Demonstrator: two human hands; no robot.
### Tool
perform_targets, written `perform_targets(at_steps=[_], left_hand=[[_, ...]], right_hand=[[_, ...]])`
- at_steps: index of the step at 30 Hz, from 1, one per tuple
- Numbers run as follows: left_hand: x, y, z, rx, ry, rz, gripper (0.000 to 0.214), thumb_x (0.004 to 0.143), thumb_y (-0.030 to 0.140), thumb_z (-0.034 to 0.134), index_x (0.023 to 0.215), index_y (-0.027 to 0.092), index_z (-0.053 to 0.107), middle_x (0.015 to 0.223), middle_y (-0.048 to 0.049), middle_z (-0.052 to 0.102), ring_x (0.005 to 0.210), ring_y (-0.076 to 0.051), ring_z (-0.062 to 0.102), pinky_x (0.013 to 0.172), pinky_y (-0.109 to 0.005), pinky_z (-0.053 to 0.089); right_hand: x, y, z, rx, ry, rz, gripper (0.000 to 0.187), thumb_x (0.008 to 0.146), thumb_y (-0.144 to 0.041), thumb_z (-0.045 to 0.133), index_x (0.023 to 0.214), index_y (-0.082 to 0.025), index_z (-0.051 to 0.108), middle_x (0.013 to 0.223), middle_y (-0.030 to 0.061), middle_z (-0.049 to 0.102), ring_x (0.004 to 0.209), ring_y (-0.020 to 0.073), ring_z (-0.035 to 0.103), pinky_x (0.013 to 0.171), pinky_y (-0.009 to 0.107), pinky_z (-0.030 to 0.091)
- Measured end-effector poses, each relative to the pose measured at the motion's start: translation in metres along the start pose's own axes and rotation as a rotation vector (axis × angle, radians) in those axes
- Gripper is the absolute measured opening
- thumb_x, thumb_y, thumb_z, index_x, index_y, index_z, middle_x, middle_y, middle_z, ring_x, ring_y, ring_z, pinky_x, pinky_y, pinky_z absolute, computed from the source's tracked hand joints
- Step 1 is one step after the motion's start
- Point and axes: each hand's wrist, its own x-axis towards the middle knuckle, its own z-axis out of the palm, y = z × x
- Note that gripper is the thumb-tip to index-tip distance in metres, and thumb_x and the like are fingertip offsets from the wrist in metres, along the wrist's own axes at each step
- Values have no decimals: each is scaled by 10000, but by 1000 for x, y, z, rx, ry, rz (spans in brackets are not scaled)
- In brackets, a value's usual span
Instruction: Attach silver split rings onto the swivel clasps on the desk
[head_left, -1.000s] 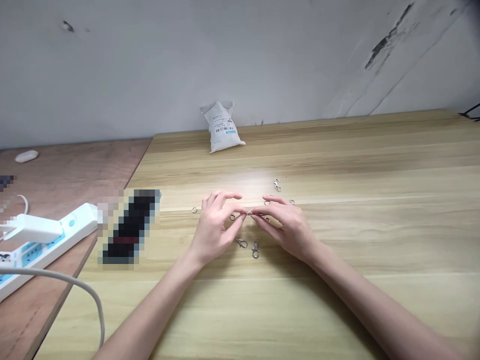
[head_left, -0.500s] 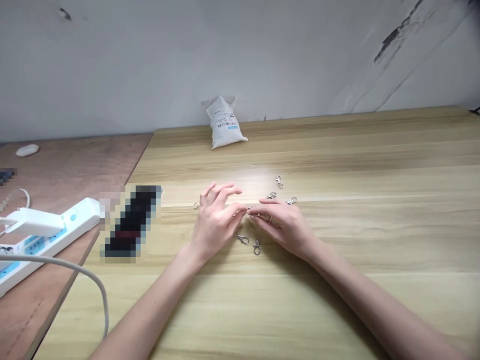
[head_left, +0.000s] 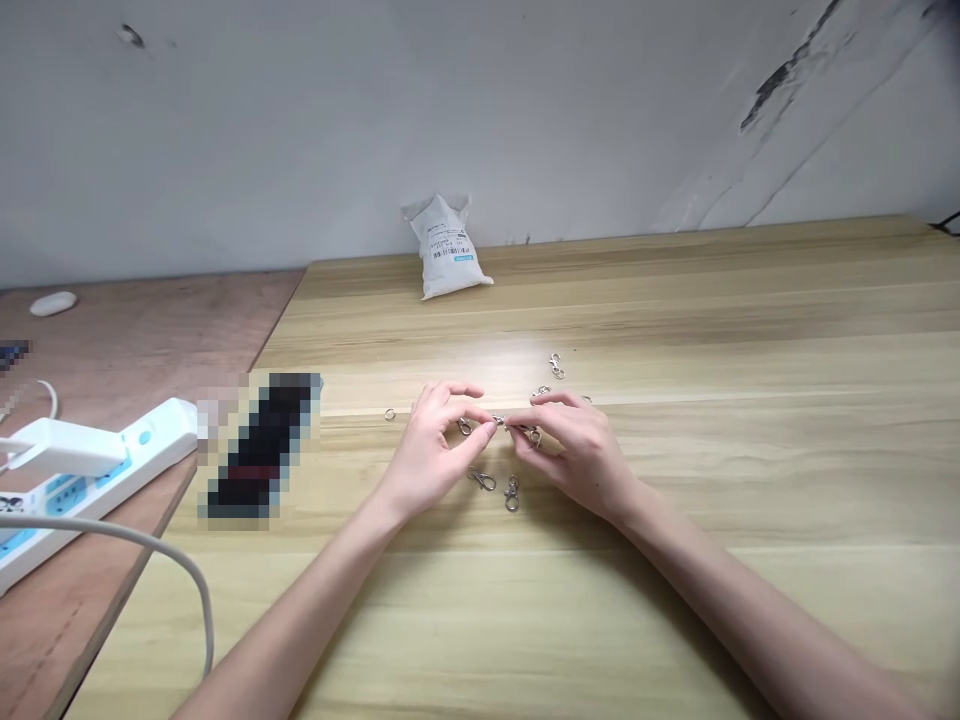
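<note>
My left hand (head_left: 435,450) and my right hand (head_left: 574,445) meet fingertip to fingertip above the light wooden table (head_left: 675,500). Both pinch one small silver clasp (head_left: 501,422) between thumb and forefinger. Two more silver lobster clasps lie just below the hands, one clasp (head_left: 482,480) on the left and another clasp (head_left: 511,493) beside it. A further clasp (head_left: 555,366) lies beyond my right hand. A small metal ring (head_left: 389,414) lies left of my left hand.
A white pouch (head_left: 448,247) leans on the wall at the table's back edge. Left, on a brown table (head_left: 135,340), lie a white power strip (head_left: 90,470) with a grey cable (head_left: 150,560) and a small white object (head_left: 52,302). A blurred dark patch (head_left: 259,450) sits at the seam.
The hands stay joined on the small clasp. My left fingers have curled in closer, and my right hand has shifted slightly.
</note>
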Motion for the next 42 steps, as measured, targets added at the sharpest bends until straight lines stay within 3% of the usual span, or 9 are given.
perform_targets(at_steps=[9,14,19,25,32,35,42], left_hand=[[-1,1,1,56,25,93,55,864,251,643,893,249,690,1161,-38,602,1175,-224,516,1021,-446,392],[-2,0,2,187,105,254,59,861,233,654,910,252,681,1122,-32,623,1164,-225,514,991,-423,375],[0,-3,1,302,163,405,61,873,214,638,883,246,689,1085,-35,655,1144,-233,538,954,-414,391],[-1,0,2,427,293,526,63,830,183,663,821,244,677,1003,-14,697,1074,-216,600,1002,-437,384],[-4,0,3,530,353,562,105,811,178,653,797,282,657,1022,7,708,1080,-211,612,1028,-446,381],[-5,-2,4,535,342,573,124,808,169,652,817,292,664,1041,11,703,1086,-211,607,1036,-450,376],[-3,-4,5,535,345,624,115,805,142,668,815,256,659,1050,-10,697,1096,-212,594,1043,-444,369]], right_hand=[[1,-1,1,92,-5,11,186,871,-83,587,985,-220,639,779,-13,744,559,108,627,867,363,542],[-3,-1,3,137,-69,21,154,887,-106,584,986,-218,624,782,-11,737,605,114,646,868,361,529],[-1,-4,-1,126,-87,45,147,901,-124,569,1014,-210,607,846,17,734,758,155,682,771,326,522],[0,-10,-1,215,-67,134,96,923,-165,548,1006,-203,579,857,35,712,747,153,675,702,292,538],[2,-16,-2,452,-101,388,65,920,-227,569,973,-204,599,890,45,706,806,169,707,710,284,576],[4,-15,-3,480,-116,374,123,926,-221,559,1028,-215,627,913,44,730,812,171,710,729,303,577],[6,-13,-4,455,-140,418,104,906,-195,568,896,-206,672,803,10,725,732,149,676,694,291,532]])
